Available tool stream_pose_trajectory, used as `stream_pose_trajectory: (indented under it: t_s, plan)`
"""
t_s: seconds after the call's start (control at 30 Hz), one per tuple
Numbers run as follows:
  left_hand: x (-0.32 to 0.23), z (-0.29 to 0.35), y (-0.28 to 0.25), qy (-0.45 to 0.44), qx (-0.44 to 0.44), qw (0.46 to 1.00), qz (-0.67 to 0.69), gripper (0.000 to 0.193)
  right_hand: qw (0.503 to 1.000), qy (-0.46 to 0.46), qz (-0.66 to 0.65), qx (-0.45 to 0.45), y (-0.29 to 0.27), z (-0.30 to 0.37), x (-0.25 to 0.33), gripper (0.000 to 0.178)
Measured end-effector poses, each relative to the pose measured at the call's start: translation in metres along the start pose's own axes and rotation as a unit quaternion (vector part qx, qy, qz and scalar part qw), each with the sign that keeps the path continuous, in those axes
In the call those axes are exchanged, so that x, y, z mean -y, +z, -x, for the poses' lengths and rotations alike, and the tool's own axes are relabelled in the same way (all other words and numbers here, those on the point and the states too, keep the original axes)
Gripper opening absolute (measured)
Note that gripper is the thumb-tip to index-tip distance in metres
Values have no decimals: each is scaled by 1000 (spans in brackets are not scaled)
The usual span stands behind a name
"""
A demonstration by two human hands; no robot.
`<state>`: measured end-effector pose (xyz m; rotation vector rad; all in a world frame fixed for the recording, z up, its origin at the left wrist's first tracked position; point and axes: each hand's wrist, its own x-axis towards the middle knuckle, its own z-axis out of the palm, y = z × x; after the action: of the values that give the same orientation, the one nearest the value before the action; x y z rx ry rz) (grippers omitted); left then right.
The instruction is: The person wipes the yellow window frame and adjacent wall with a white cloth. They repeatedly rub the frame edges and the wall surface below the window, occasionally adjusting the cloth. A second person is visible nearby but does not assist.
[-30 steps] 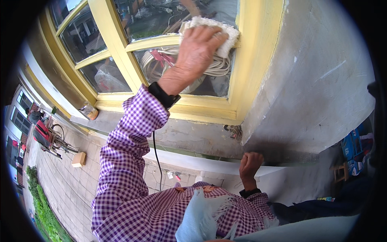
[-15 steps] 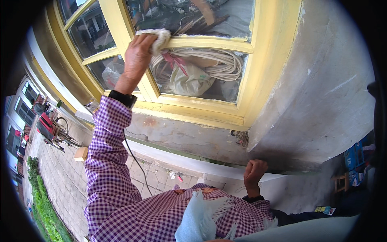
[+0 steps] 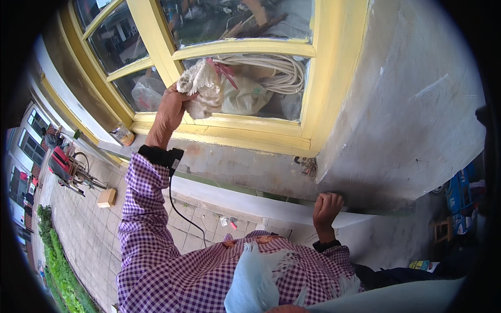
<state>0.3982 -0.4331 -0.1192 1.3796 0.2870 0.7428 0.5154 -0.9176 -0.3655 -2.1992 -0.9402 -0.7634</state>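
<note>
My left hand (image 3: 169, 107) holds a crumpled white cloth (image 3: 201, 94) against the lower glass pane (image 3: 271, 88) of a yellow-framed window (image 3: 245, 130). The arm is raised, in a purple checked sleeve, with a black wrist device and a cable hanging from it. My right hand (image 3: 326, 208) grips the edge of a grey concrete ledge (image 3: 271, 201) below the window, near the wall corner. Behind the glass lie coiled white cable and plastic bags.
A grey plastered wall (image 3: 412, 120) rises at the right. A small tin can (image 3: 122, 135) stands on the sill at the left. Far below are a paved yard, a cardboard box (image 3: 107, 197), a bicycle (image 3: 70, 167) and a green hedge.
My left hand with the cloth has swept from the right of the horizontal bar to the left, then down onto the lower pane. The right hand stays on the ledge.
</note>
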Motion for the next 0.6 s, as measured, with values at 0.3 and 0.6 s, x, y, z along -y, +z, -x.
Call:
stream_pose_trajectory:
  t_s: [0.3, 0.6]
  plan:
    - [56, 89, 44, -80, 36, 962, 260, 40, 999, 16, -30, 14, -6, -8, 1, 8]
    - [123, 223, 130, -271, 47, 941, 200, 45, 862, 139, -446, 196, -33, -31, 59, 55]
